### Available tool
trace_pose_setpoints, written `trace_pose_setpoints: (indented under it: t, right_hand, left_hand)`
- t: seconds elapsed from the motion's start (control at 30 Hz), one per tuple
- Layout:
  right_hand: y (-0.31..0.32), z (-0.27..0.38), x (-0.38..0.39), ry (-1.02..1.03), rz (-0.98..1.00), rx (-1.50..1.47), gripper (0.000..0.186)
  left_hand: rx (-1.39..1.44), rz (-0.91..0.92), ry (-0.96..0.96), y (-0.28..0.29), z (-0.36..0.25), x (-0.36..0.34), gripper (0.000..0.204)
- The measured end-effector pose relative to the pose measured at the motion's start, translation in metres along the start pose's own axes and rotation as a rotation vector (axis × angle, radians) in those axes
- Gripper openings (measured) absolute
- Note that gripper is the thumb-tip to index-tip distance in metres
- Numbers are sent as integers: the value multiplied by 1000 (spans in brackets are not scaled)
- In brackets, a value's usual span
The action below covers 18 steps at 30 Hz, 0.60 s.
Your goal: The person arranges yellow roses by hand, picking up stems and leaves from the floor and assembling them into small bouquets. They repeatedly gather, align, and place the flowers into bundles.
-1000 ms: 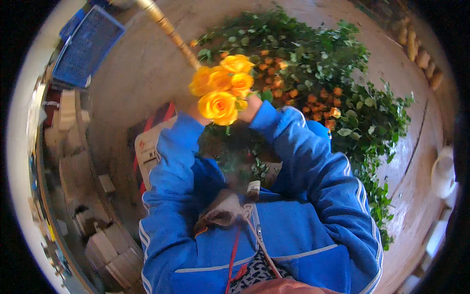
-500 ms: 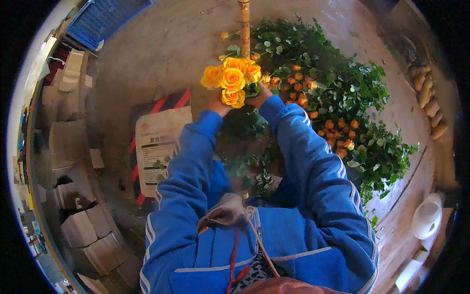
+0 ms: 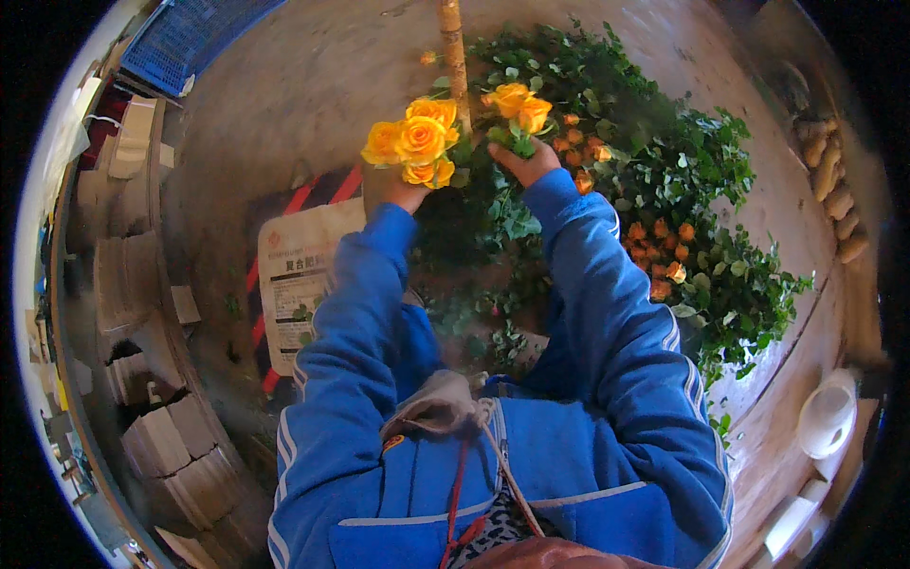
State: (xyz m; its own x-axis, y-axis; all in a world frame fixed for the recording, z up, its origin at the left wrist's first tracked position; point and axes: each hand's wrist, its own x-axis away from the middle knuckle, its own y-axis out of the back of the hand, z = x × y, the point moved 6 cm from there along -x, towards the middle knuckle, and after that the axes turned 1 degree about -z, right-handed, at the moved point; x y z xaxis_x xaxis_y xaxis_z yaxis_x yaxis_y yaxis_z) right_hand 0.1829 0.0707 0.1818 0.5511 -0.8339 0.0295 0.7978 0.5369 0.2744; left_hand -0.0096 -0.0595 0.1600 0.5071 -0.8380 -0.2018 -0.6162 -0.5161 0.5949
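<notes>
Several yellow-orange roses are bunched in my left hand, which is closed below the blooms; most of its fingers are hidden by them. To the right, apart from that bunch, my right hand grips a smaller group of orange roses just under the heads. A heap of leafy cut roses lies on the floor beside my right arm, with clusters of smaller orange blooms among the leaves. More green foliage shows below, between my forearms.
An upright wooden pole rises just beyond the flowers. A printed sack lies left of my left arm. Cardboard pieces line the left side, with a blue crate at the far left. A white roll-shaped object is at the right.
My hands have moved apart. The single bunch is now split, the larger part shifted left in my left hand and a smaller part up and right in my right hand.
</notes>
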Motion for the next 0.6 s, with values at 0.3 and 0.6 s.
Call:
trace_pose_setpoints:
  t: [0.3, 0.6]
  right_hand:
    - [18, 24, 14, 267, -132, 774, 33]
    - [32, 56, 27, 213, -145, 273, 45]
  left_hand:
    - [303, 76, -54, -31, 44, -7, 49]
    - [729, -90, 95, -8, 42, -6, 44]
